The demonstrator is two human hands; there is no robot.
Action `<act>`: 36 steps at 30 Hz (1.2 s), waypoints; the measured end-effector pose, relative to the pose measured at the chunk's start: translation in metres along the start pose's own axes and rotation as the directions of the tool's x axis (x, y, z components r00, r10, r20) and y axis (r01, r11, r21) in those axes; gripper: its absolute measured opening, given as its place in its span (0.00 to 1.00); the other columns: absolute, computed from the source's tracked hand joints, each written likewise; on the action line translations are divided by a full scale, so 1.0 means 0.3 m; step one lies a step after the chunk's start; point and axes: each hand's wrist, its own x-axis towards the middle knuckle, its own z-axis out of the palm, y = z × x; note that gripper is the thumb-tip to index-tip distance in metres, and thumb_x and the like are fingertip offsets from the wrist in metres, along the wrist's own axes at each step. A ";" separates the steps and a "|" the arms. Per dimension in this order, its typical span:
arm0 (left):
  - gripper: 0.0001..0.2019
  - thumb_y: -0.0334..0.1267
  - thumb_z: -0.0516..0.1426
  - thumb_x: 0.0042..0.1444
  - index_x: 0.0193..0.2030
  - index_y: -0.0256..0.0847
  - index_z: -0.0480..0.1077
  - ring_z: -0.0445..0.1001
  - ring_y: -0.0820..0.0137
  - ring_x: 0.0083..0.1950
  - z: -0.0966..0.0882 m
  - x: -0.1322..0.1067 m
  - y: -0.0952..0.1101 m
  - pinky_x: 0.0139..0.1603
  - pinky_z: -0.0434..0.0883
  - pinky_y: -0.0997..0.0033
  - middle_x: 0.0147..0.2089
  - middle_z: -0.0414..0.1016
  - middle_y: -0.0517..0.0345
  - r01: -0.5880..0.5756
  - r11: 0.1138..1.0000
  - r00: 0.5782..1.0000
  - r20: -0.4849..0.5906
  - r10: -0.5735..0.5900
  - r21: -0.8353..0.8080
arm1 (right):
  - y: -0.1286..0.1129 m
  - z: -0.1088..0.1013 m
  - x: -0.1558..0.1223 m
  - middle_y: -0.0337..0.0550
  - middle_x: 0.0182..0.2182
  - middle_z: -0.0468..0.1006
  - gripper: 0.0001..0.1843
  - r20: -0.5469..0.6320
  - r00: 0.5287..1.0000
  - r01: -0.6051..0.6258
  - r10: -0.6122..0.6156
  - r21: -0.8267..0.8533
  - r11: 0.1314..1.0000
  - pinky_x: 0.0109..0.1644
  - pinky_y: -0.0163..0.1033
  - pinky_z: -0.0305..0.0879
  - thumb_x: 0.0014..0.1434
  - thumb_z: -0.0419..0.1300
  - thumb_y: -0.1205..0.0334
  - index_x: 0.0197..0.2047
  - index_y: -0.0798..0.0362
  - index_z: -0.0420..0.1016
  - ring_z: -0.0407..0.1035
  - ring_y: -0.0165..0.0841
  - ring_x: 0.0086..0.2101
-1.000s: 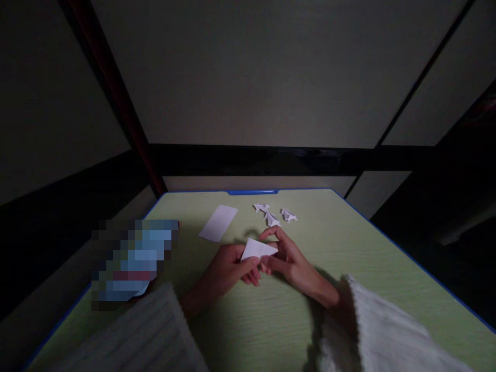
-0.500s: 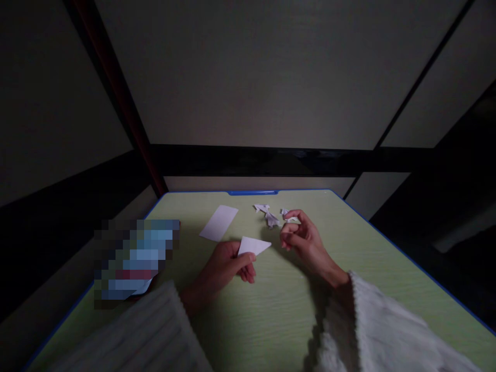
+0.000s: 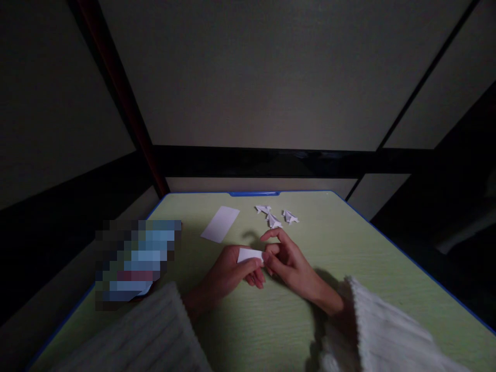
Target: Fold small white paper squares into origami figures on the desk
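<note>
A small folded piece of white paper point(image 3: 249, 256) is held above the middle of the table. My left hand point(image 3: 237, 267) grips it from the left, thumb on top and fingers beneath. The thumb and a finger of my right hand point(image 3: 285, 261) pinch its right end, while the index finger is raised and bent. The paper's right tip is hidden behind the right fingers. Beyond my hands lie three small folded white paper figures: one point(image 3: 263, 208) at the back, one point(image 3: 274, 220) touching or close to it, and one point(image 3: 290, 216) apart on the right.
A flat white paper sheet point(image 3: 220, 224) lies left of the figures. A pixelated object point(image 3: 143, 263) rests at the table's left edge. The pale green table point(image 3: 240, 330) has a blue rim and a blue strip point(image 3: 254, 194) at its far edge. A panelled wall stands behind.
My right hand has come left and down onto the paper's right end. The paper's pointed right end no longer shows. The right paper figure, partly covered before, is now in full view.
</note>
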 end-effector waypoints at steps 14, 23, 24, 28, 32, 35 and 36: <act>0.06 0.33 0.51 0.44 0.22 0.35 0.66 0.68 0.77 0.15 -0.017 0.008 -0.019 0.18 0.63 0.79 0.14 0.70 0.63 0.039 0.983 0.994 -0.098 -0.058 -0.178 | -0.019 -0.064 0.040 0.24 0.11 0.55 0.12 -0.409 0.909 0.181 -0.082 0.210 0.961 0.17 0.26 0.39 0.46 0.54 0.71 0.32 0.50 0.53 0.46 0.19 0.13; 0.08 0.38 0.54 0.42 0.24 0.33 0.67 0.70 0.75 0.18 -0.027 0.016 0.002 0.21 0.65 0.77 0.19 0.73 0.58 0.029 0.938 0.968 -0.225 -0.113 -0.345 | -0.020 -0.090 0.031 0.28 0.13 0.60 0.07 -0.424 0.895 0.173 -0.141 0.039 0.984 0.19 0.28 0.46 0.50 0.52 0.66 0.32 0.51 0.55 0.52 0.22 0.16; 0.10 0.40 0.54 0.43 0.25 0.33 0.67 0.71 0.74 0.19 -0.025 0.014 0.002 0.21 0.65 0.76 0.21 0.74 0.58 0.023 0.935 0.971 -0.214 -0.104 -0.353 | -0.015 -0.076 0.025 0.29 0.13 0.61 0.06 -0.348 0.928 0.139 -0.134 -0.010 0.990 0.20 0.29 0.48 0.51 0.52 0.65 0.32 0.51 0.55 0.52 0.23 0.16; 0.09 0.39 0.56 0.42 0.24 0.33 0.67 0.71 0.75 0.21 -0.025 0.010 -0.007 0.23 0.66 0.78 0.22 0.73 0.59 -0.026 0.965 0.975 -0.219 -0.034 -0.262 | -0.003 -0.037 0.003 0.32 0.16 0.63 0.05 -0.182 0.975 0.109 -0.126 -0.099 0.989 0.23 0.30 0.52 0.54 0.50 0.62 0.33 0.52 0.55 0.56 0.24 0.19; 0.07 0.36 0.58 0.42 0.23 0.33 0.67 0.70 0.77 0.21 -0.034 0.013 -0.019 0.23 0.65 0.80 0.20 0.72 0.60 -0.072 0.978 0.940 -0.342 0.000 -0.198 | -0.003 -0.035 -0.010 0.34 0.18 0.64 0.04 -0.023 0.995 0.091 -0.100 -0.258 0.962 0.24 0.31 0.53 0.54 0.49 0.64 0.34 0.54 0.59 0.56 0.25 0.21; 0.06 0.35 0.58 0.41 0.23 0.34 0.67 0.68 0.78 0.20 -0.040 0.018 -0.018 0.20 0.62 0.81 0.18 0.70 0.62 -0.108 0.975 0.915 -0.402 0.020 -0.196 | -0.005 -0.034 -0.013 0.35 0.19 0.65 0.06 0.070 0.994 0.104 -0.084 -0.359 0.927 0.24 0.31 0.55 0.53 0.49 0.68 0.37 0.55 0.60 0.57 0.25 0.21; 0.06 0.34 0.58 0.41 0.23 0.34 0.67 0.67 0.79 0.19 -0.041 0.019 -0.017 0.20 0.62 0.81 0.17 0.69 0.63 -0.119 0.974 0.914 -0.405 0.031 -0.195 | -0.005 -0.033 -0.013 0.35 0.20 0.66 0.08 0.090 0.992 0.118 -0.090 -0.389 0.914 0.24 0.31 0.55 0.52 0.50 0.69 0.38 0.55 0.60 0.58 0.25 0.21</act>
